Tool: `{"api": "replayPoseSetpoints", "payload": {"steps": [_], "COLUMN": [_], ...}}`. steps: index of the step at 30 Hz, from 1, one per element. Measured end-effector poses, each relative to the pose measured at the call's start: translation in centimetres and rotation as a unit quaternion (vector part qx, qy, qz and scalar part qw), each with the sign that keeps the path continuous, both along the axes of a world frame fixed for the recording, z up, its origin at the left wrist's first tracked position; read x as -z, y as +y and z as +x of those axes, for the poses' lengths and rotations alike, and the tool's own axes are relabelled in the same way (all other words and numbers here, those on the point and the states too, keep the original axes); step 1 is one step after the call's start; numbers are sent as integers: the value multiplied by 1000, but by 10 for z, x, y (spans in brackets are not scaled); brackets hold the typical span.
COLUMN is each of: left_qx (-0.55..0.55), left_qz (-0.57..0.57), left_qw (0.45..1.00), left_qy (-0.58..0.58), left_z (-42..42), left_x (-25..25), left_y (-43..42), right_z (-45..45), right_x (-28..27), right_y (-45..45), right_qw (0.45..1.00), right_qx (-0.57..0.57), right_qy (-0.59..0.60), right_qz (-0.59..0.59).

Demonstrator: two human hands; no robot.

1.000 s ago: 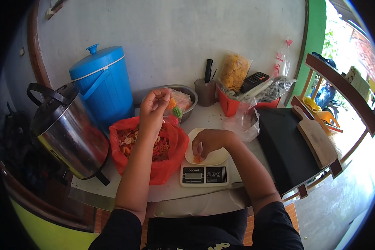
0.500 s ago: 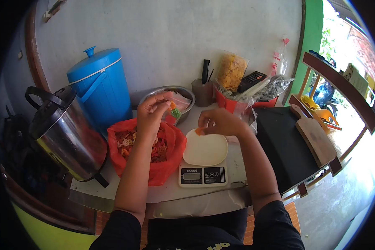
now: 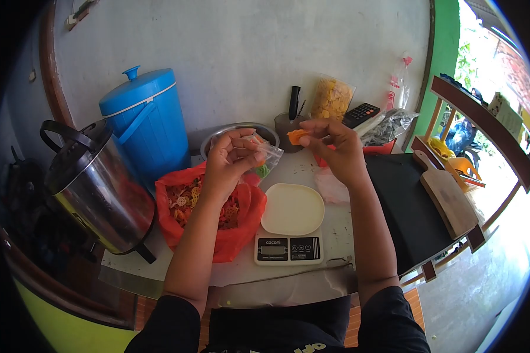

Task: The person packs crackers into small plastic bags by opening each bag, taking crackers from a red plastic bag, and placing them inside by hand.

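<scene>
A: Where's the clear bag (image 3: 272, 154)?
B: In L hand (image 3: 232, 159), fingers curled w/ tips pinching it. It's up over the worktop (image 3: 337, 232), toward the back edge, in front of the steel bowl (image 3: 209, 143). Green bit (image 3: 262, 171) shows inside.
A: And R hand (image 3: 338, 147)?
B: Thumb + fingers closed on an orange piece (image 3: 298, 136), held up R of the bag, not touching it. Cup (image 3: 287, 130) w/ a black-handled item (image 3: 294, 100) is behind, nr back edge.
A: Below the hands?
B: Digital scale (image 3: 288, 249) nr front edge, approx mid. Pale tray (image 3: 292, 209) on top, nothing on it. Red bag (image 3: 244, 226) just L of it, open, full of small red, orange + pale pieces (image 3: 185, 200).
A: Left end?
B: Metal pot (image 3: 103, 194), black lid handle, by front L corner; blue jug (image 3: 147, 126) behind it, nr back L corner.
A: Back R?
B: Red basket (image 3: 381, 148), partly hidden, w/ a calculator (image 3: 361, 115) + crinkled plastic (image 3: 394, 125). Pack of yellow chips (image 3: 332, 100) stands there too. Wooden board (image 3: 447, 194) lies on a black surface (image 3: 391, 206) off the R edge.
</scene>
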State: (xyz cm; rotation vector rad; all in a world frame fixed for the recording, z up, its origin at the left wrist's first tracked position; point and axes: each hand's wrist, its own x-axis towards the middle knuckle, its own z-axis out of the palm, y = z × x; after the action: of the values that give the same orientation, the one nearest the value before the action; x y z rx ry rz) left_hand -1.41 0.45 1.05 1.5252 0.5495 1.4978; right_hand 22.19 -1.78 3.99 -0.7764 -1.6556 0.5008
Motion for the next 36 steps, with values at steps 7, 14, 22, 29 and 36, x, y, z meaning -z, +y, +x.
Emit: {"api": "replayPoseSetpoints", "payload": {"steps": [7,14,22,29,36], "left_qx": [39,33,1,25,73], "left_qz": [8,19,-2,-48,-37], "left_qw": [999,996,1000,998,996], "left_qy": [36,82,7,31,32], "left_z": [-1,1,5,7,7], "left_x": [4,5,4,-7,-2], "left_y": [2,4,-1,-10,-8], "right_z": [-6,-8,-10,-16,-14], "right_x": [1,11,10,12,9], "right_y": [-1,8,3,5,0], "right_qw": [995,984,962,990,988], "right_qx": [-11,-157,-258,-137,-155], "right_qy": [-92,5,14,8,19], "right_qz": [21,-80,-94,-40,-2]}}
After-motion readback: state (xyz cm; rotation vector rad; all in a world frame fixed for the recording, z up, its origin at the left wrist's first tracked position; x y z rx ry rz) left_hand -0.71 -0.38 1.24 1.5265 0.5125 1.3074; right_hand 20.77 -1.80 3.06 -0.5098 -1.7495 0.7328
